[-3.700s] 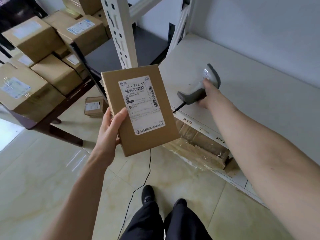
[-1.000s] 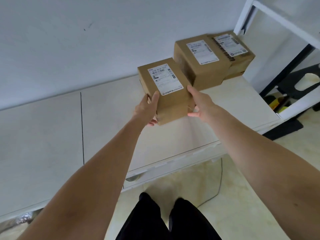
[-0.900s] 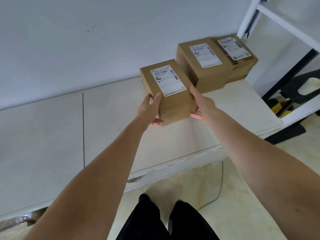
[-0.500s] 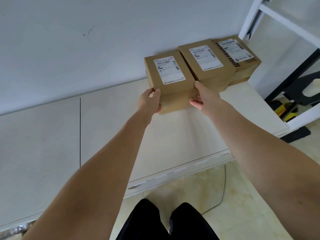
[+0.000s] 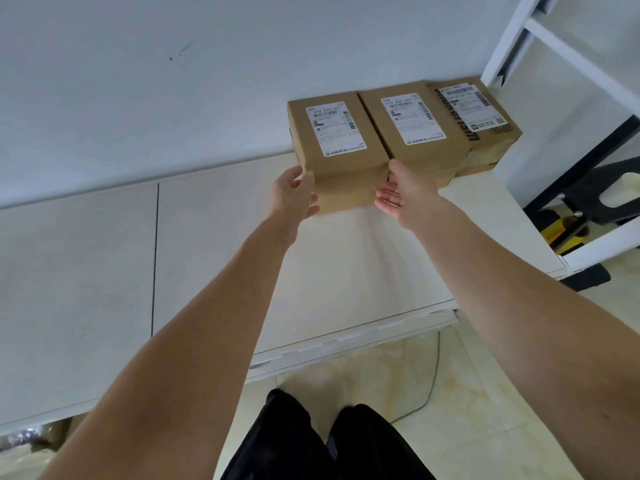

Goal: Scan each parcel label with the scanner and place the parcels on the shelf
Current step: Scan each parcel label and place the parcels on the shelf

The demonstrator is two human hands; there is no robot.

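Left hand (image 5: 294, 195) fingers loosely touching parcel (image 5: 337, 150) front, right hand (image 5: 398, 195) relaxed, palm open beside it

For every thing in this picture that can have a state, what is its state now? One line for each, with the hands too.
Left parcel: on the shelf, label up, against the wall, beside the middle parcel.
Middle parcel: on the shelf, label up.
Right parcel: on the shelf, label up, in the corner.
Left hand: open, at the left parcel's front left edge.
Right hand: open, at its front right edge.
Shelf: carries three parcels.
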